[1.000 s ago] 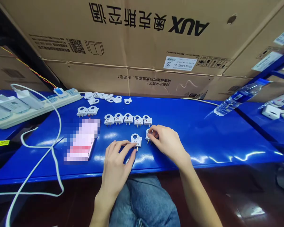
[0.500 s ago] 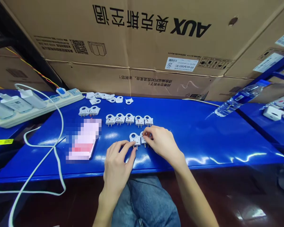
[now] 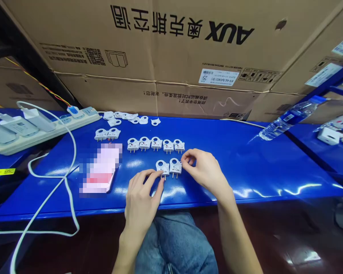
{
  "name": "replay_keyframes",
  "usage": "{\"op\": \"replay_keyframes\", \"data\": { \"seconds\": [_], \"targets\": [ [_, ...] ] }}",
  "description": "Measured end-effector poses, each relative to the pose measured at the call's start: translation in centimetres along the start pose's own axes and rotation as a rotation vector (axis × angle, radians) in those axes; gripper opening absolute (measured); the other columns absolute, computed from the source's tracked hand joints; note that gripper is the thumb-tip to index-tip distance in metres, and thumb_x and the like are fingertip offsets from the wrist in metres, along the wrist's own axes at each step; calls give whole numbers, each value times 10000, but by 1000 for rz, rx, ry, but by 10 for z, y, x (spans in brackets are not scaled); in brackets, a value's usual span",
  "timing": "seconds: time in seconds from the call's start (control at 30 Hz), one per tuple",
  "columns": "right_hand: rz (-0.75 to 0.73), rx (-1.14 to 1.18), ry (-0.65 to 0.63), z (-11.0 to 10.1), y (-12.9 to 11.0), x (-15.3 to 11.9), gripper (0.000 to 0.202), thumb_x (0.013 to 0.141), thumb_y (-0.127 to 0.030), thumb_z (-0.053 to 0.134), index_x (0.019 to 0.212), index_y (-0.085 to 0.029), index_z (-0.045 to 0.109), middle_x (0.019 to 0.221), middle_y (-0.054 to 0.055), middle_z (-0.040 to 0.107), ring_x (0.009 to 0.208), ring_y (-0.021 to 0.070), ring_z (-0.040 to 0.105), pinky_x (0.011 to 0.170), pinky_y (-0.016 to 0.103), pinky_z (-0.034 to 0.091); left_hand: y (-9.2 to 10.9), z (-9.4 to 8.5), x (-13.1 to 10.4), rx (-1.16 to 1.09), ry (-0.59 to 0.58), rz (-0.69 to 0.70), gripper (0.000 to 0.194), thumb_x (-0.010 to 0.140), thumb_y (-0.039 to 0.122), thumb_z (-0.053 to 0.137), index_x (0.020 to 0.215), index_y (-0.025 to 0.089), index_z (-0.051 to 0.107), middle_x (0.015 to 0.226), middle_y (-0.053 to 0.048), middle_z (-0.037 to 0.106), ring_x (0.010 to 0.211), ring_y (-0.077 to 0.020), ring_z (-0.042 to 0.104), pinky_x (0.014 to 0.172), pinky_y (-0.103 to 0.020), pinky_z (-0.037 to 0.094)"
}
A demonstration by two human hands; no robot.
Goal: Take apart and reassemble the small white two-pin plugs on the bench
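Note:
Two white two-pin plugs with round holes in their bodies lie side by side near the table's front edge. At the left plug (image 3: 162,167), my left hand (image 3: 143,196) has index finger and thumb closed on its lower part, by the metal pins. The right plug (image 3: 175,166) lies in full view, its pins toward me. Just beside its right edge is my right hand (image 3: 204,169), thumb and index finger pinched together; whether something tiny is between them is hidden. Behind them stretches a row of several similar plugs (image 3: 156,143).
Two more plugs (image 3: 113,133) sit back left, near a heap of white plastic pieces (image 3: 127,116). A pixelated pink-white object (image 3: 103,167) lies left of my hands. Further left are a power strip (image 3: 48,133) and a white cable (image 3: 70,190). A water bottle (image 3: 288,118) leans at right; cartons (image 3: 171,83) stand behind.
My right hand has moved slightly right, off the right front plug, which now shows whole. My left hand stays at the left plug.

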State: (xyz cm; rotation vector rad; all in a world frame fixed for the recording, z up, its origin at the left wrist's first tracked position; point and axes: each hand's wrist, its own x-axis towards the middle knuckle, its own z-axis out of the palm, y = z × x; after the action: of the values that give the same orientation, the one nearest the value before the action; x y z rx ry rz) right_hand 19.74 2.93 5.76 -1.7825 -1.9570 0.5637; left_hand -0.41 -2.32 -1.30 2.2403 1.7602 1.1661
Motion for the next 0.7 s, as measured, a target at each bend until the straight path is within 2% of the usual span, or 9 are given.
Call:
{"op": "replay_keyframes", "data": {
  "seconds": [0.13,0.27,0.4,0.53,0.7],
  "targets": [
    [59,-25,-37,-12,17,-10,154,938,-255,619,856,-258,749,887,-20,779,815,159,701,697,276,420,1,0,1,12,6,-4,175,1021,293,601,1147,258,718,1101,-51,725,1008,-233,673,926,-411,542],
    [45,20,-47,-12,26,-12,165,979,-278,605,917,-262,757,919,-9,783,828,171,714,751,294,469,2,0,1,18,1,-12,180,1013,294,605,1146,259,720,1101,-52,730,1003,-246,685,919,-422,550],
    [-28,42,-21,-5,20,-12,147,980,-286,655,1089,-268,752,1018,11,762,904,178,707,826,305,501,3,0,1,32,-4,-11,190,1007,290,612,1168,271,712,1122,-52,729,1015,-246,683,905,-404,548],
    [-131,12,-121,7,10,-16,93,967,-299,708,1042,-260,748,1042,16,735,979,189,687,824,299,498,2,0,1,42,-15,-15,218,1006,285,615,1209,272,692,1128,-51,728,1025,-246,680,924,-404,542],
    [-175,4,-100,12,8,-19,69,987,-276,680,1016,-234,727,1007,18,731,963,185,676,813,299,494,0,1,1,44,-23,-17,245,1002,292,623,1239,261,675,1139,-55,722,1032,-250,674,915,-406,542]
  ]
}}
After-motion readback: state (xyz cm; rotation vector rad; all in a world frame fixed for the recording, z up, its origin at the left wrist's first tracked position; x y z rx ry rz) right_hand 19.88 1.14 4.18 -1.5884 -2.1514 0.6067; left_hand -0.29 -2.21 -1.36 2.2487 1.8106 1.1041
